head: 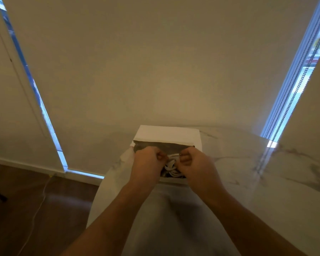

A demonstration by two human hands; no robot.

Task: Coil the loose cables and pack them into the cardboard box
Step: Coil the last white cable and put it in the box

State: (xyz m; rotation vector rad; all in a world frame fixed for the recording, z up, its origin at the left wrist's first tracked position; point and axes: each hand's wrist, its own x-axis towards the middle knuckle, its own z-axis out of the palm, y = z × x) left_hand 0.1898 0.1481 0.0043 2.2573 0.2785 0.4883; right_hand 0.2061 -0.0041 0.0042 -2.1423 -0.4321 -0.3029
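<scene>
**Both hands in the box, on the cables**

I see the white cardboard box at lower centre on the marble table. White cables lie coiled inside. My left hand and right hand are both curled, pinching cable strands.

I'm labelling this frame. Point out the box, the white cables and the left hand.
box [166, 133]: head view, on its raised far flap.
white cables [171, 166]: head view, on the bundle inside the box.
left hand [146, 163]: head view, on the back of the hand.
</scene>
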